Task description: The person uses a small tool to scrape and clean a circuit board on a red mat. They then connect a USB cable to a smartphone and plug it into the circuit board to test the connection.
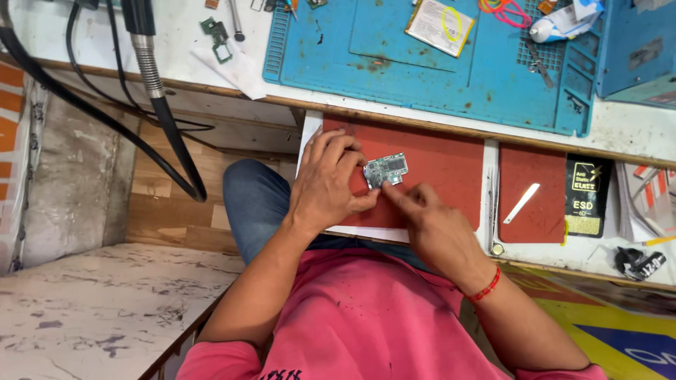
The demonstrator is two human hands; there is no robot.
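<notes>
A small grey-green circuit board [386,169] is held over a red mat [451,165] in an open drawer. My left hand [326,183] grips the board by its left edge with fingers and thumb. My right hand [431,226] sits just below and right of it, index finger stretched out and touching the board's lower edge. A red thread band circles the right wrist. Blue jeans and a pink shirt fill the lower middle of the view.
A blue work mat [366,42] lies on the bench above the drawer, with a flat white battery [440,26] and small tools on it. Black hoses [165,112] hang at left. A second red mat [531,204] carries a white pry tool [522,203] and a black packet [588,195].
</notes>
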